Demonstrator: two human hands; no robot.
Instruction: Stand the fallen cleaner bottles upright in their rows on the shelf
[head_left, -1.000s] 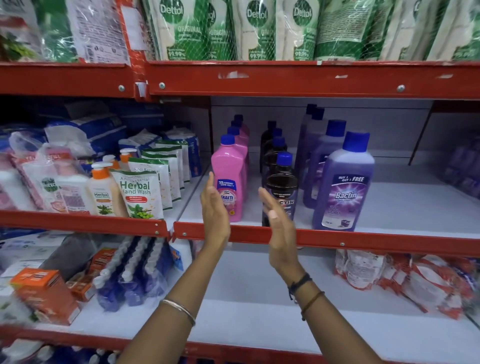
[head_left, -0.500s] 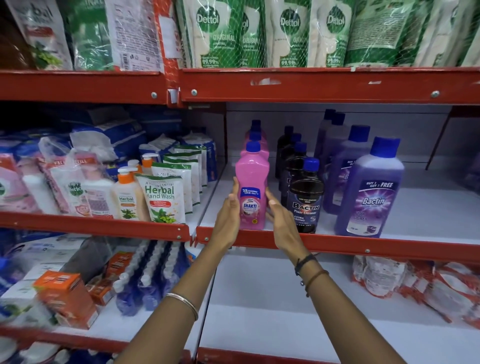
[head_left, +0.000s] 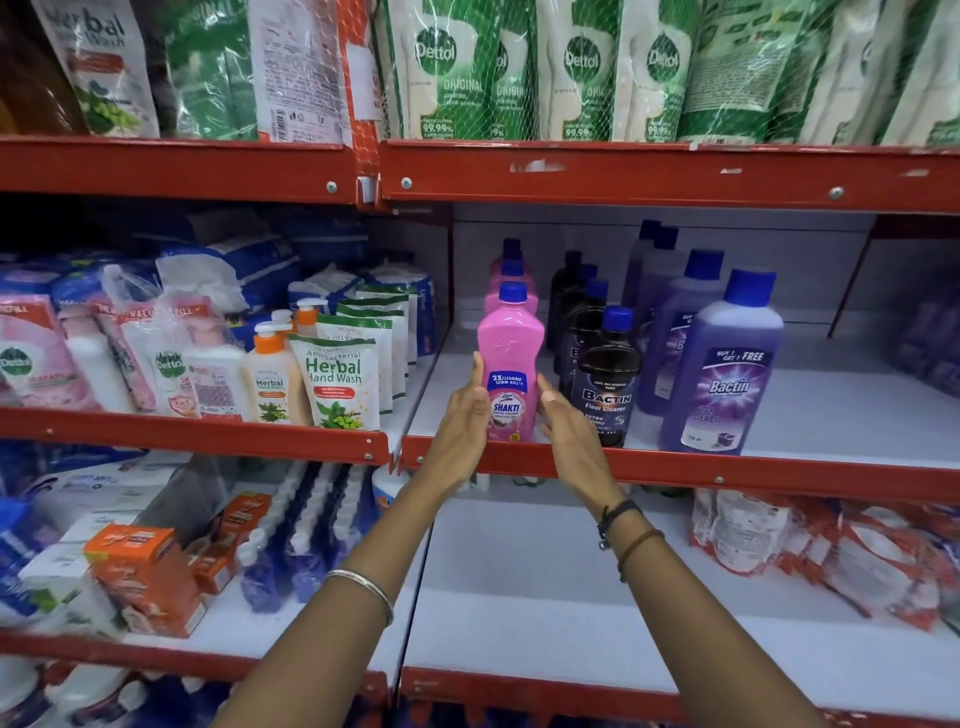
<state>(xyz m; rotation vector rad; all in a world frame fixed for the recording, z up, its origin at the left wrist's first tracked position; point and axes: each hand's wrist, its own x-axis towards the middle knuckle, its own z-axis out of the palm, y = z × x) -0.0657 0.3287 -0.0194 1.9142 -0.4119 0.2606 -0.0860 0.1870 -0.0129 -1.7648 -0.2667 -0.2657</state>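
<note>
Three rows of cleaner bottles stand upright on the white middle shelf (head_left: 857, 415). The front pink bottle (head_left: 511, 358) has a blue cap and stands at the shelf's front edge, with more pink ones behind it. My left hand (head_left: 462, 410) lies flat against its left side and my right hand (head_left: 563, 421) against its right side, so the bottle is clasped between them. A dark Bactin bottle (head_left: 608, 374) heads the middle row just right of my right hand. A purple Bactin bottle (head_left: 724, 364) fronts the right row. No bottle in view lies on its side.
Hand-wash pouches (head_left: 335, 382) and pump bottles (head_left: 270, 379) fill the shelf section to the left. Dettol refill packs (head_left: 457, 67) hang behind netting above. A red front rail (head_left: 727, 470) edges the shelf. Packets (head_left: 831, 551) lie on the lower shelf at right, orange boxes (head_left: 140, 577) at lower left.
My hands were raised and apart in front of the shelf; they have closed in on the sides of the front pink bottle and stay there. The view has shifted slightly closer.
</note>
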